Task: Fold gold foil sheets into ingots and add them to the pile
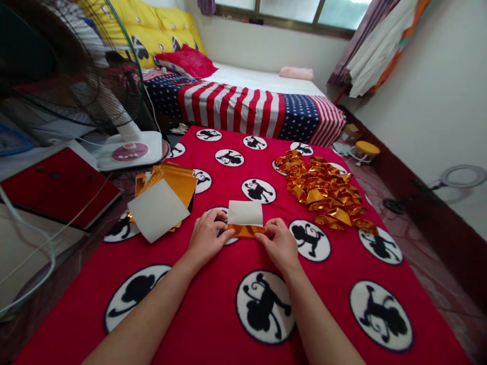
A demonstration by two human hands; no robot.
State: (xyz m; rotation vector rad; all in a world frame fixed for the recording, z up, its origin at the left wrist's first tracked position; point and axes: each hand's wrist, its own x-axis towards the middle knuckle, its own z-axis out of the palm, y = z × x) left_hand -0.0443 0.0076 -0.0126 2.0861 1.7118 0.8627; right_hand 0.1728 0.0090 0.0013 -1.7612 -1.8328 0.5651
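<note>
A square of gold foil paper (245, 220), white on its upper side, lies on the red monkey-print blanket (213, 284) with its near edge folded over to show a gold strip. My left hand (208, 238) holds the strip's left end, and my right hand (279, 245) pinches its right end. To the left is a stack of gold foil squares (163, 195), topped by a white-backed sheet. A heap of folded gold foil pieces (323, 192) lies to the right.
A standing electric fan (129, 149) rises at the left, beside a red flat board (57, 187). Beyond the blanket is a bed with a flag-patterned cover (232, 106). A yellow-lidded container (367, 149) and a ring-shaped lamp (462, 176) are on the right.
</note>
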